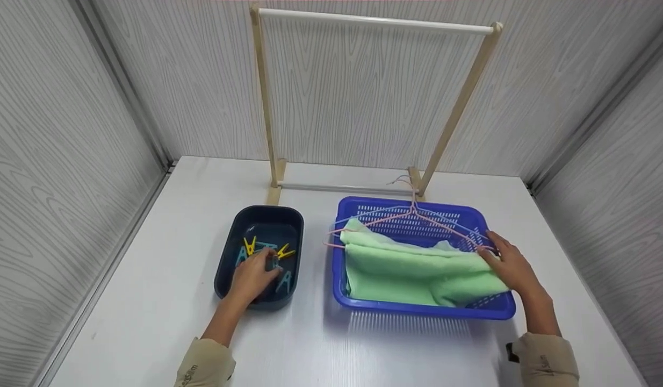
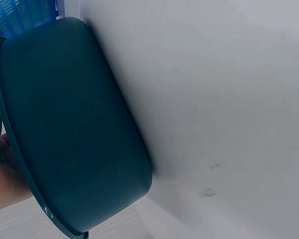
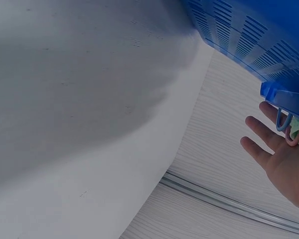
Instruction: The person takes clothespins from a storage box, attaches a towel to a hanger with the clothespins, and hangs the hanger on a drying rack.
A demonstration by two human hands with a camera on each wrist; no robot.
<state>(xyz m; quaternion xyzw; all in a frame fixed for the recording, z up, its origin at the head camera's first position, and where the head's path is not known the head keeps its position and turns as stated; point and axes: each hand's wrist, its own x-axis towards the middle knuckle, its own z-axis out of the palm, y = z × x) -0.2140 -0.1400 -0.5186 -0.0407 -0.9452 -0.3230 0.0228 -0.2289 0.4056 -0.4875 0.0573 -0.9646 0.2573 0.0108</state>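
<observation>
My left hand [image 1: 252, 276] reaches into a dark teal tub [image 1: 222, 271]. Its thumb and fingertips pinch a teal clothespin [image 1: 275, 262]; other teal clothespins and two yellow clothespins [image 1: 249, 246] lie around it. In the left wrist view the wall of the tub [image 2: 70, 124] hides most of that hand. On the right, a light green towel [image 1: 396, 269] drapes over a pink hanger [image 1: 388, 219] across the blue basket [image 1: 417, 310]. A blue hanger [image 1: 449, 219] lies behind the pink one. My right hand [image 1: 517, 269], fingers extended, touches the towel and hanger ends at the basket's right rim.
Behind the tub and basket stands a wooden rack with a white top rail [image 1: 374, 20] and a low white crossbar [image 1: 345, 187]. The hanger hooks lean near its right foot. Pale wood-grain panels [image 1: 84, 161] enclose the white table [image 1: 175, 215] on the sides and back.
</observation>
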